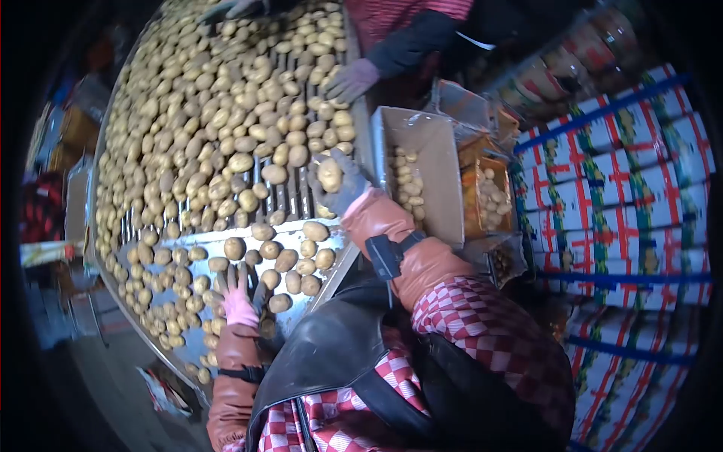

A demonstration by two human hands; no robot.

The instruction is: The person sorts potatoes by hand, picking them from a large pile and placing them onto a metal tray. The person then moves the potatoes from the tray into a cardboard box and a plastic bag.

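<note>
Right hand: the gloved right hand is closed around one potato, the held potato, above the right side of the surface; the undersides of the fingers are hard to make out.
Held potato: pale yellow-brown and rounded, its upper face in view, the rest hidden by the glove.
Left hand: the gloved left hand is open, palm down, fingers spread among the potatoes on the lower part of the surface; its palm is hidden, so I cannot tell whether it touches any.
Sleeves: brown covers reach up both forearms, with a dark device strapped at the right one; checked red-and-white cloth shows above.
Potatoes: the loose potatoes are yellow to dull brown, round to oval, some with darker patches; they lie densely over the far part and more loosely near the person, where smooth metal shows.
Slats: dark slats show through gaps in the potatoes, most of their length covered.
Far side: a co-worker's gloved hand rests at the right edge of the potatoes; another gloved hand is cut off at the top, its owner unclear.
Boxes: just right of the surface, an open cardboard box and a smaller orange-sided box hold potatoes, partly hidden by their walls.
Stacks: white, red and green cartons stand behind blue straps at the right.
Rim: the outer edges fade to black.
</note>
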